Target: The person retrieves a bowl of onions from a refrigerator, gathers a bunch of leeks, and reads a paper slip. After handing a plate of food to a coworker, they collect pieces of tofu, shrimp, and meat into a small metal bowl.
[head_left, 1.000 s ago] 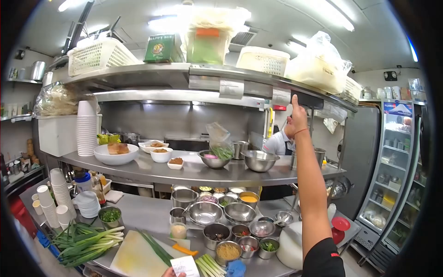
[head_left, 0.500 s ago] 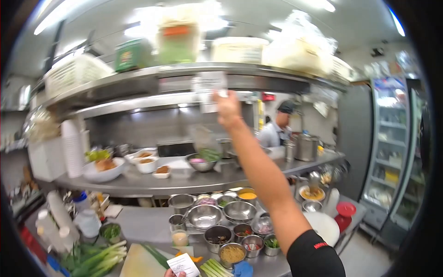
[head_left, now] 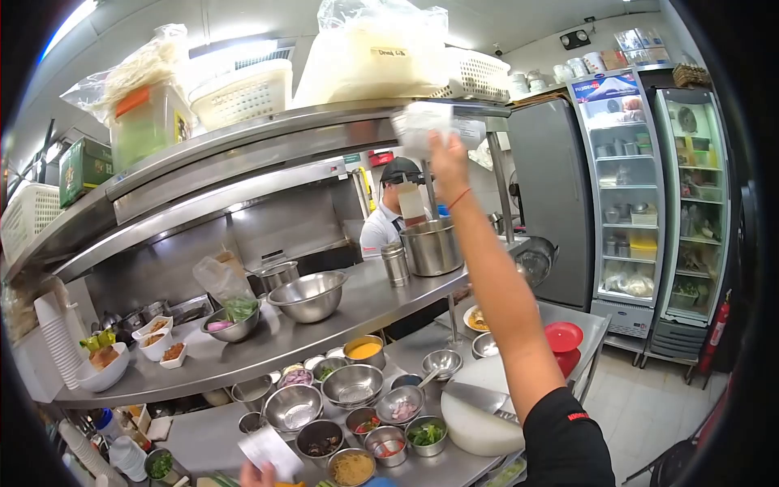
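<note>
My right hand (head_left: 449,169) is raised high at the upper shelf's front edge, fingers closed on white paper slips (head_left: 420,126). Beside it another printed slip (head_left: 470,133) hangs at the shelf rail. Low in the view, my left hand (head_left: 258,476) grips a white paper slip (head_left: 272,452) over the counter; only its fingertips show. Near that hand stand a metal bowl of dark pieces (head_left: 319,438) and a metal cup of tan shreds (head_left: 351,467).
A person (head_left: 381,227) in a cap stands behind the pass shelf (head_left: 243,353), beside a large pot (head_left: 432,246). A knife (head_left: 479,398) lies on a round white board (head_left: 471,430). Glass-door fridges (head_left: 625,195) stand at right. Tubs and a bulky bag (head_left: 373,61) load the upper shelf.
The view has swung to the right. My right hand, still raised with paper, has moved rightward along the upper shelf. My left hand still holds its slip.
</note>
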{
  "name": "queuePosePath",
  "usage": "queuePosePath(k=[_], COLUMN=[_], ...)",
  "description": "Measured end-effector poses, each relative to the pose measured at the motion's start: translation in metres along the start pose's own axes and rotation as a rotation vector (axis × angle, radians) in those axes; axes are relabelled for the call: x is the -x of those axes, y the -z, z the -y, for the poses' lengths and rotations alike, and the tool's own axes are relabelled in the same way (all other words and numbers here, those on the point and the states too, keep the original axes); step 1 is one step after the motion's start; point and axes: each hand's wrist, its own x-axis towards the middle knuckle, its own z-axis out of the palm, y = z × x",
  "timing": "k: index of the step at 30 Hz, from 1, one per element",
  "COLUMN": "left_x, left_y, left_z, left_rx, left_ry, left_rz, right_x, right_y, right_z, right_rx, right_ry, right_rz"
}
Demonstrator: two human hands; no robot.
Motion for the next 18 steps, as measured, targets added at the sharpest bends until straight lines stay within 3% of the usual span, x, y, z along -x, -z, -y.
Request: queuePosePath(k=[2, 4, 7, 8, 12, 14, 18], left_x=[0.121, 0.059, -0.024, -0.049, -0.127, -0.160, -0.188], left_y=[-0.009, -0.018, -0.063, -0.064, -0.088, -0.091, -0.089], left_z=[0.056, 0.029, -0.037, -0.037, -0.067, -0.065, -0.062], left_rx=[0.030, 0.019, -0.012, -0.021, -0.006, 0.047, 0.048], left_ry=[0.186, 0.038, -0.179, -0.194, -0.268, -0.280, -0.307], left_rz=[-0.133, -0.065, -0.100, -0.086, -0.049, -0.060, -0.040], right_x=[-0.048, -0.091, -0.120, -0.114, -0.093, -0.087, -0.114], right_y=[0.044, 0.090, 0.123, 0.120, 0.110, 0.110, 0.136], right_z=[-0.018, -0.055, -0.090, -0.078, -0.047, -0.030, -0.069], right_rx=[0.381, 0.633, 0.607, 0.414, 0.438, 0.074, -0.209], right_ry=[0.153, 0.197, 0.106, 0.074, -0.068, -0.382, -0.479], right_rz=[-0.180, -0.262, -0.279, -0.189, -0.192, -0.081, 0.113])
